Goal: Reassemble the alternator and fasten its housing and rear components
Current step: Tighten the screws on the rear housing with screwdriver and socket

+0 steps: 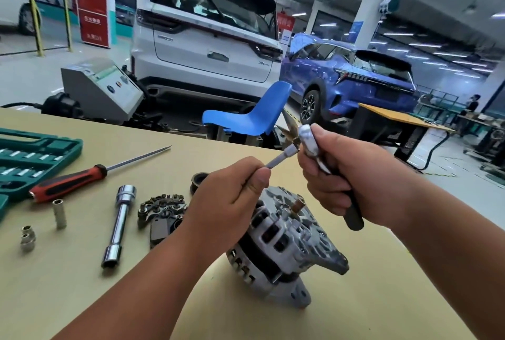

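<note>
2 hands (232, 197) (336, 175) on ratchet (308, 138), possibly extension (276, 162)

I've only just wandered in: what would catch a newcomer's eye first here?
Two hands meet at centre: the right hand grips a ratchet wrench while the left hand pinches the extension bar at its head. Just below them a silver alternator lies on the tan table, with a red-handled screwdriver off to the left. Behind the table stand a white car and a blue car.

alternator (284, 238) silver, black | screwdriver (68, 182) red-black handle | socket case (35, 153) teal | chair (254, 112) blue
</note>
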Demonstrator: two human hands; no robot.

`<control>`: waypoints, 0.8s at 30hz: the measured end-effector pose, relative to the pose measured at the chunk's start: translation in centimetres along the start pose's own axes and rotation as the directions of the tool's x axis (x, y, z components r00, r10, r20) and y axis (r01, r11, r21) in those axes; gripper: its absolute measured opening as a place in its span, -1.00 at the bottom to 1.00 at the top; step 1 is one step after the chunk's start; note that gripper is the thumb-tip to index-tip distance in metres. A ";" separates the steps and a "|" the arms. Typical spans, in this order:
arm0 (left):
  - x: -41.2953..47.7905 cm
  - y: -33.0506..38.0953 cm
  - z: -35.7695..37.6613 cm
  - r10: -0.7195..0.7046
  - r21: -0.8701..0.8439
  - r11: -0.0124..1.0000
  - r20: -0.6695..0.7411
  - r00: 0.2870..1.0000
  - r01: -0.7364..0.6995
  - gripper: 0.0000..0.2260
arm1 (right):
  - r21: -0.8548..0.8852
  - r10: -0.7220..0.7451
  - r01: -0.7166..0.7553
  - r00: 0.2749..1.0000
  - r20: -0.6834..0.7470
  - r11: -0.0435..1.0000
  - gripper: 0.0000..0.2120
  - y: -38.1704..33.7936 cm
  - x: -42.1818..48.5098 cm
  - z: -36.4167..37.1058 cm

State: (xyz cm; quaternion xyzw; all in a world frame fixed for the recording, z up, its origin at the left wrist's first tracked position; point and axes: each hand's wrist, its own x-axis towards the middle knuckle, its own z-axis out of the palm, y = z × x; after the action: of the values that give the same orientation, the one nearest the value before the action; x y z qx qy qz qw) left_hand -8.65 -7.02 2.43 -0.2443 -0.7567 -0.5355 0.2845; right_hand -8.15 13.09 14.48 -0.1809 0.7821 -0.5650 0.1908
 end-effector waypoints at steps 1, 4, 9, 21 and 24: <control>0.0 0.0 0.0 -0.004 -0.003 1.000 -0.002 1.000 0.004 -0.61 | 0.003 -0.004 0.004 1.000 0.002 1.000 -0.48 0.0 0.1 0.0; 0.0 0.0 0.0 -0.010 -0.012 1.000 -0.017 1.000 0.010 -0.64 | 0.003 0.000 0.000 1.000 0.001 1.000 -0.48 0.2 0.1 0.0; 0.0 -0.1 -0.2 0.015 0.044 0.999 -0.030 0.999 -0.013 -0.65 | -0.118 0.029 -0.031 0.999 -0.018 0.993 -0.47 0.0 0.3 -0.2; 0.2 0.3 0.6 0.009 0.185 0.983 -0.014 1.000 -0.007 -0.72 | -0.604 -0.348 0.220 0.932 -0.102 0.766 -0.65 1.2 0.3 -1.6; -0.1 0.2 1.0 -0.219 0.141 0.968 0.090 0.971 0.205 -0.50 | -0.581 -0.493 0.253 0.816 -0.301 0.774 -0.72 0.9 0.8 -4.6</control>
State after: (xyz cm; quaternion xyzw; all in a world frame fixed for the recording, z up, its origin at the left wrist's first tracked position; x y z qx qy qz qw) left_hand -8.66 -6.03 2.21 -0.1705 -0.8260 -0.4985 0.2006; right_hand -11.20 16.67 14.91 -0.2490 0.8724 -0.3870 -0.1645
